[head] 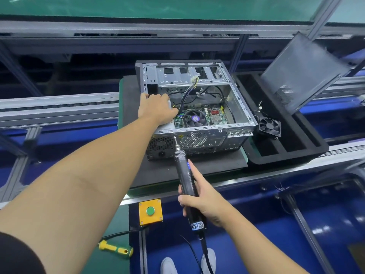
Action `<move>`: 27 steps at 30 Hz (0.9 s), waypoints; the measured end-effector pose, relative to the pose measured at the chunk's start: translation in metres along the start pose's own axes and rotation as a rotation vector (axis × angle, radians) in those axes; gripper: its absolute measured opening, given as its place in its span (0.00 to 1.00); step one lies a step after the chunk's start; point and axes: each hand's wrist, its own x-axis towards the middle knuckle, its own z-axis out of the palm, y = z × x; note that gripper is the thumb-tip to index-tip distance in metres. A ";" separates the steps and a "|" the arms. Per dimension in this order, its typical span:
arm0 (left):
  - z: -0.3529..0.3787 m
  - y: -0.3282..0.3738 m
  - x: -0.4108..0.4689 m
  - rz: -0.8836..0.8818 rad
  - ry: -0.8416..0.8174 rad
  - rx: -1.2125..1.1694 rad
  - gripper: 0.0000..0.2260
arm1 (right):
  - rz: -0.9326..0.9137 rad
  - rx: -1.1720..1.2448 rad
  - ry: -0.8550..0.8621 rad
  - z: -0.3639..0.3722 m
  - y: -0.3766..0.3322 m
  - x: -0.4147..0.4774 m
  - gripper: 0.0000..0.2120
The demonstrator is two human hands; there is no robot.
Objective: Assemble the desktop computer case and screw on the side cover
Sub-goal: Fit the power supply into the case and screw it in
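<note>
An open computer case lies on its side on a dark foam pad, with its open face upward and its perforated rear panel toward the person. Inside are a green motherboard with a round cooler fan and loose cables.

The left hand rests on the case's left wall. Its fingers are fairly straight and slightly apart, reaching along the top edge, and the thumb points inward toward the motherboard.

The right hand grips a black electric screwdriver, with the fingers curled around its barrel and the forefinger laid along it. The bit extends up and away from these fingers and meets the upper edge of the rear panel, just below the left wrist.

Beyond the right fingers and to their right, the dark side cover leans tilted over a black foam tray, apart from the case. A small loose fan sits on the tray just beside the case.

Below the right fingers and to their left is a yellow box with a green button. Further left lies a yellow and green hand screwdriver.
</note>
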 end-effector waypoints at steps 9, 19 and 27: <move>0.002 -0.001 0.000 0.005 0.014 -0.010 0.20 | 0.018 0.028 0.026 0.007 -0.007 -0.004 0.47; 0.005 -0.002 0.003 -0.005 0.012 -0.019 0.22 | 0.037 0.041 0.043 0.010 -0.010 -0.007 0.47; 0.006 -0.003 0.004 -0.013 0.008 -0.012 0.23 | 0.046 0.020 0.044 0.010 -0.015 -0.008 0.48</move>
